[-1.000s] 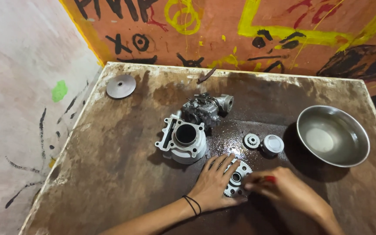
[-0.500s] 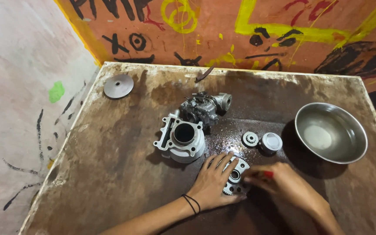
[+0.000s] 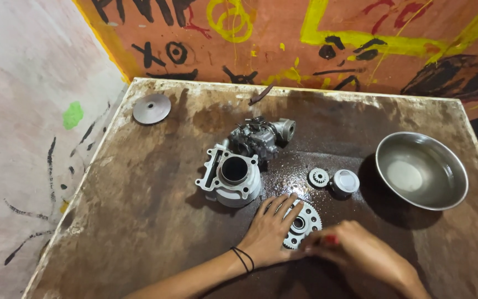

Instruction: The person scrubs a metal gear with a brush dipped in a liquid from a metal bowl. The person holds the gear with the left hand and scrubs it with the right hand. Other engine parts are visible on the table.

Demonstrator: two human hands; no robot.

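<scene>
Leftmost, we see a metal disc (image 3: 151, 108), then an engine cylinder (image 3: 231, 176) on the table (image 3: 139, 221). Our left hand (image 3: 271, 228) lies spread flat on the toothed sprocket (image 3: 303, 223); our right hand (image 3: 355, 252) pinches a red-tipped tool (image 3: 329, 240) at its edge. Rightmost sits a steel bowl (image 3: 421, 170).

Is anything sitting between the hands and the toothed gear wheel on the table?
Nothing visible. The left hand lies flat on the gear wheel, and the right hand touches its near edge, pinching something small and red.
</scene>
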